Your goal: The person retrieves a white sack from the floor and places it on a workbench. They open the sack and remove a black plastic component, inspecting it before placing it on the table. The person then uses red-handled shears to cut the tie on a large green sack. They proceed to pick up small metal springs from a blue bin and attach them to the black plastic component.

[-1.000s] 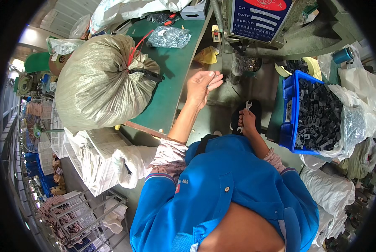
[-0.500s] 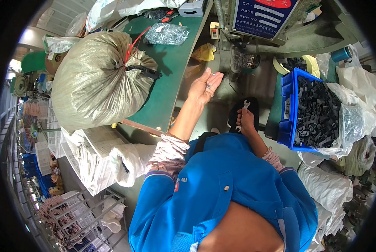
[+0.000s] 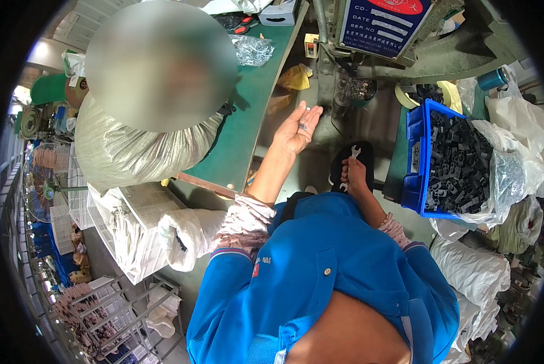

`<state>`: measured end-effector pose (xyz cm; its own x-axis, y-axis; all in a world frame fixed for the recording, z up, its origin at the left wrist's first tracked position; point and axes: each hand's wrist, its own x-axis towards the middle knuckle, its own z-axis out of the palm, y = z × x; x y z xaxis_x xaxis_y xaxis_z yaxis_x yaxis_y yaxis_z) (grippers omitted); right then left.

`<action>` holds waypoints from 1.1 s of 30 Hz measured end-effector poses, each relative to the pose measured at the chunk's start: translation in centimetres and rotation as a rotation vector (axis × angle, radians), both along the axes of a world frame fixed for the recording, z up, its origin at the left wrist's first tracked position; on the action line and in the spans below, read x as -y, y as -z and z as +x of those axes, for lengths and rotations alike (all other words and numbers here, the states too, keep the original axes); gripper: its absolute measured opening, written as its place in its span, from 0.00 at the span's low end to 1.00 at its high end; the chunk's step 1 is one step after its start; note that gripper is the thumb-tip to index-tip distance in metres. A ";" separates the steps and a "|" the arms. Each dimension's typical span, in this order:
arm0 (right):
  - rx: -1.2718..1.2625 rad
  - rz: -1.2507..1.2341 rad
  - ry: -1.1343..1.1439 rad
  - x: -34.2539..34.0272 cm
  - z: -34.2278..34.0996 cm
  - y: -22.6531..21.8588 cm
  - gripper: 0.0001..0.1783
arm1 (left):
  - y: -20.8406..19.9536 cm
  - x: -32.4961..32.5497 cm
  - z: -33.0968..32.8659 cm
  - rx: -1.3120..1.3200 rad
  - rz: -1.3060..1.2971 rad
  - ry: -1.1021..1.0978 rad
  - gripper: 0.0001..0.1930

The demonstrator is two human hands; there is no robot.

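Observation:
My left hand [image 3: 295,128] is turned palm up over the gap to the right of the green-topped table [image 3: 251,115], its fingers stretched out. A small shiny metal piece [image 3: 302,125] shows at its fingers; whether it is a ring or a loose part I cannot tell. Low in front of my body, my right hand [image 3: 356,174] is closed around an open-ended wrench [image 3: 356,151]. One jaw of the wrench points up past the fingers, above a dark shoe, and its other end shows below the hand.
A large woven sack [image 3: 144,155] stands on the table at left, its upper part hidden by a round blur. Ahead is a machine with a blue plate [image 3: 381,27]. To the right, a blue bin [image 3: 414,176] holds many black parts. White crates [image 3: 144,212] stand at lower left.
A round blurred patch now covers the upper part of the sack and its red tie. My hands stay almost where they were, the wrench still in the right one.

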<state>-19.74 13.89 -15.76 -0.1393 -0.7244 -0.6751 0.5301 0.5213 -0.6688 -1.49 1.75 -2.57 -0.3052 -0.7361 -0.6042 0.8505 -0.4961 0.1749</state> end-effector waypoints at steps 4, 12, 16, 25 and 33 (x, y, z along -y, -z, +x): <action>-0.028 0.034 0.003 -0.2 0.5 -0.2 0.15 | 0.7 -0.1 0.6 -0.036 -0.052 0.084 0.15; -0.205 -0.049 -0.054 -0.8 0.4 -2.4 0.15 | 3.9 -3.0 -2.7 0.105 -0.182 0.332 0.10; -0.231 -0.100 -0.095 -2.1 -1.8 -3.5 0.14 | 5.1 -4.7 -6.3 0.105 -0.066 0.359 0.12; -0.244 -0.275 -0.052 -3.7 -9.7 -12.1 0.12 | -2.8 0.8 -20.4 0.118 -0.428 0.600 0.14; -0.347 -0.338 0.169 -11.8 -18.4 -20.4 0.12 | -2.8 17.9 -42.8 0.408 -0.483 0.660 0.12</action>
<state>-38.11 25.65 4.67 -0.4480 -0.8423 -0.2997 0.3051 0.1710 -0.9368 -44.25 -16.14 0.23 -0.5841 -0.6886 -0.4297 0.2463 -0.6548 0.7146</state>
